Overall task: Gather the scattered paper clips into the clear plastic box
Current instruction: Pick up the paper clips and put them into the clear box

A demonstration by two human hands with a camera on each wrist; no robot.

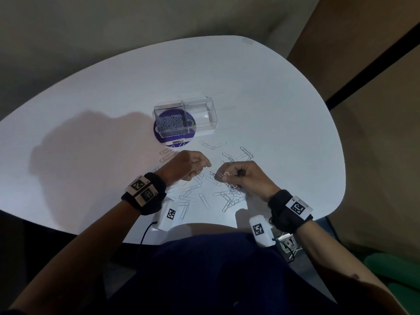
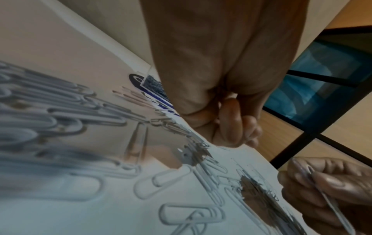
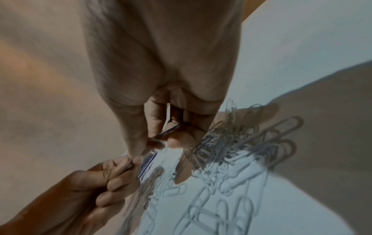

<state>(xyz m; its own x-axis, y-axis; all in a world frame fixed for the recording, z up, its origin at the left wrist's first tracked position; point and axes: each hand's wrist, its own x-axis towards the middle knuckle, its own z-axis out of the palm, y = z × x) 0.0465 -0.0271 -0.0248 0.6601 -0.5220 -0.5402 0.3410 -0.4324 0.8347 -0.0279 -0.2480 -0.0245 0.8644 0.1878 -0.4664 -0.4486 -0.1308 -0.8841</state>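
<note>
The clear plastic box (image 1: 202, 123) stands open on the white table (image 1: 91, 110), its left half full of paper clips (image 1: 172, 125). Several loose paper clips (image 1: 204, 194) (image 2: 84, 187) (image 3: 231, 159) lie scattered in front of it, between and under my hands. My right hand (image 1: 241, 176) (image 3: 161, 139) (image 2: 326, 182) hovers over the pile and pinches a small bunch of clips (image 1: 223, 176) between thumb and fingers. My left hand (image 1: 193, 165) (image 2: 231, 127) (image 3: 112, 176) is curled just left of it, fingertips almost meeting, and seems to pinch a thin clip (image 3: 128, 165).
A round purple sticker (image 1: 168, 138) lies under the box's left half. Two white tagged blocks (image 1: 169, 214) (image 1: 261, 230) sit at the table's near edge, with a black cable (image 1: 145, 233) hanging off. A brown partition (image 1: 363, 64) rises at the right.
</note>
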